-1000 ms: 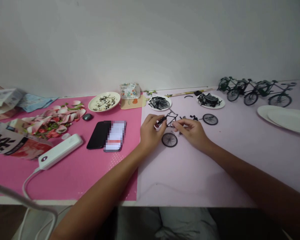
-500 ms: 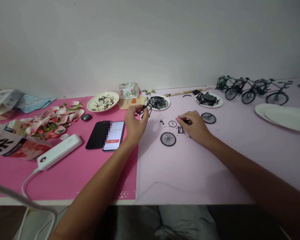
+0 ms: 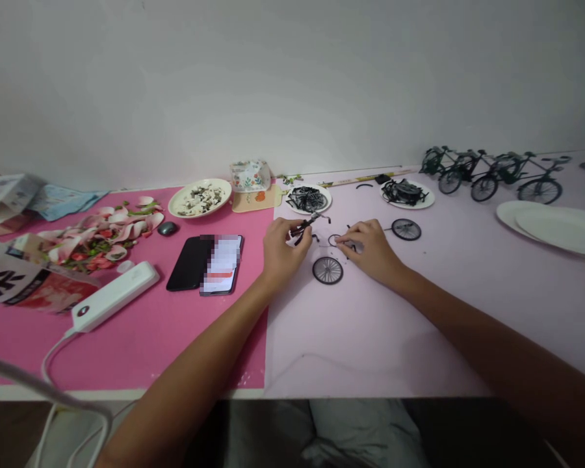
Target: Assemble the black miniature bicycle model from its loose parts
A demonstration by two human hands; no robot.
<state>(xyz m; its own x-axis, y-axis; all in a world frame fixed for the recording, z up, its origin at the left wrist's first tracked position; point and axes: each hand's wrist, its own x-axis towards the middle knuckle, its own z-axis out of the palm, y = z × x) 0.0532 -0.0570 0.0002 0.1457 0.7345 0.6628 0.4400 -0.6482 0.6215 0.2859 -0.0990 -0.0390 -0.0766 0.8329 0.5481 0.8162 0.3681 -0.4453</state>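
Observation:
A dark toy bicycle frame (image 3: 306, 225) is pinched in my left hand (image 3: 285, 250), its handlebar end pointing up and right. My right hand (image 3: 370, 250) is just to the right, thumb and fingers pressed together over the small parts; what they hold, if anything, is too small to name. A spoked wheel (image 3: 327, 270) lies flat below and between the hands. Beyond my right hand lies a second wheel (image 3: 406, 229). A thin ring-shaped part (image 3: 335, 240) sits partly hidden by my right fingertips.
Behind the hands stand plates of black parts (image 3: 308, 198) (image 3: 407, 194). Assembled toy bicycles (image 3: 492, 175) and white plates (image 3: 560, 227) are at the right. On the pink left side are two phones (image 3: 207, 265), a power bank (image 3: 116, 296), flower petals (image 3: 127, 227) and a bowl (image 3: 199, 199).
My left hand has moved right and slightly down with the bicycle frame, whose handlebar end now shows. My right hand has shifted slightly left, over the small parts.

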